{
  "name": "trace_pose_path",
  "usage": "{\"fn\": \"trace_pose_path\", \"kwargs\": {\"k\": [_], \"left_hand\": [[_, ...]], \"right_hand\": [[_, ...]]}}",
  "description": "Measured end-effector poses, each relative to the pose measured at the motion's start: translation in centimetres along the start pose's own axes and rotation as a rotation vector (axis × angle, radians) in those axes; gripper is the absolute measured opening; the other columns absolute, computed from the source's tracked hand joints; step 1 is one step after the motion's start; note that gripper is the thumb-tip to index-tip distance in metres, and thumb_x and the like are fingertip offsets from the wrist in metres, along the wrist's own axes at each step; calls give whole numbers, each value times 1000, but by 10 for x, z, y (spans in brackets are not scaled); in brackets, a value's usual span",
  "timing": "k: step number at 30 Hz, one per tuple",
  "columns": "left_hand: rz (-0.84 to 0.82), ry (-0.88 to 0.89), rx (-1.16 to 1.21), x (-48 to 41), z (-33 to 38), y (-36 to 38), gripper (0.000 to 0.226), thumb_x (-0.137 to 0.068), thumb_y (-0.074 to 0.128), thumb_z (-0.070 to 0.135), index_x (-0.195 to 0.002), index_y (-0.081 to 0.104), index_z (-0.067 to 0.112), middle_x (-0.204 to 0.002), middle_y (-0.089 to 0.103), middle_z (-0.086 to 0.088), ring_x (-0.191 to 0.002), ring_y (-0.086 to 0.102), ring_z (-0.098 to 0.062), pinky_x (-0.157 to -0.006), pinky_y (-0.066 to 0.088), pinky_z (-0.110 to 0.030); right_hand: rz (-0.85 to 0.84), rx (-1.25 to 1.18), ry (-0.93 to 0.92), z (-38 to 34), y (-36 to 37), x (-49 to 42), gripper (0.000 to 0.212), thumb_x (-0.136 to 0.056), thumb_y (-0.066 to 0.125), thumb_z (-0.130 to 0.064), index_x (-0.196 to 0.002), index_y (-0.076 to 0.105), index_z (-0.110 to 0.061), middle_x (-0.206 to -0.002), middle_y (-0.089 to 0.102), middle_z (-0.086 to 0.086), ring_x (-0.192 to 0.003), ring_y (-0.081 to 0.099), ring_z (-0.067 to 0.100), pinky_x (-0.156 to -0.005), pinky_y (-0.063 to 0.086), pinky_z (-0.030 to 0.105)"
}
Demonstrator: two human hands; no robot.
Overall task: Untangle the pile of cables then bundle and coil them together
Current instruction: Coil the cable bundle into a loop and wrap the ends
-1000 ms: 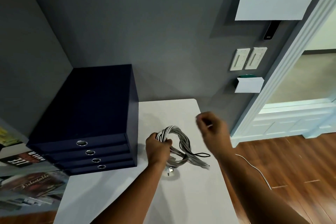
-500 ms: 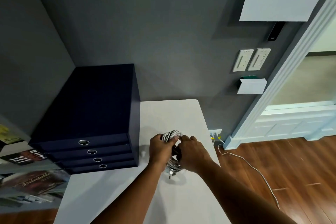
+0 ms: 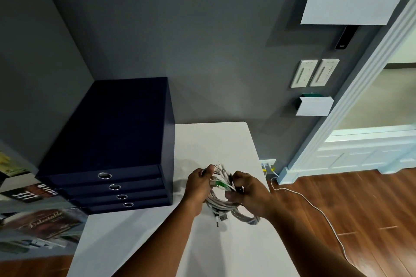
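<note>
The coil of cables (image 3: 222, 205) is held over the white tabletop (image 3: 213, 141), at about 4 o'clock from the dark drawer box (image 3: 117, 141); whether its low side touches the surface I cannot tell. The left hand (image 3: 199, 186) has its grip curled round the strands at the coil's 10 o'clock. The right hand (image 3: 252, 198) pinches strands at 2 o'clock, beside a green tag (image 3: 220, 185) (what it is, I cannot tell). The bundle looks light, limp and springy, so loops would likely slip unless gripped where all the strands cross. A plug (image 3: 219, 219) dangles at 6 o'clock.
</note>
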State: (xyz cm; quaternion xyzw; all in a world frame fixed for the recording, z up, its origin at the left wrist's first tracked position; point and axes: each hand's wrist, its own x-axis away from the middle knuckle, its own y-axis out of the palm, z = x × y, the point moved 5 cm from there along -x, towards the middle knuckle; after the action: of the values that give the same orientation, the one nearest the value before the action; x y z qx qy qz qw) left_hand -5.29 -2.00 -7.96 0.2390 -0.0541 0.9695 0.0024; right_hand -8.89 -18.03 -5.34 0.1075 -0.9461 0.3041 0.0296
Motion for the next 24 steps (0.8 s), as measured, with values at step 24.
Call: {"fn": "trace_pose_path", "kwargs": {"k": [24], "left_hand": [[-366, 217, -72, 25, 34, 40, 47, -105, 38, 33, -85, 73, 8, -86, 74, -9, -84, 68, -19, -91, 52, -44]], "right_hand": [[93, -695, -64, -30, -36, 1, 17, -85, 74, -15, -77, 71, 0, -68, 59, 14, -63, 49, 20, -61, 41, 33]]}}
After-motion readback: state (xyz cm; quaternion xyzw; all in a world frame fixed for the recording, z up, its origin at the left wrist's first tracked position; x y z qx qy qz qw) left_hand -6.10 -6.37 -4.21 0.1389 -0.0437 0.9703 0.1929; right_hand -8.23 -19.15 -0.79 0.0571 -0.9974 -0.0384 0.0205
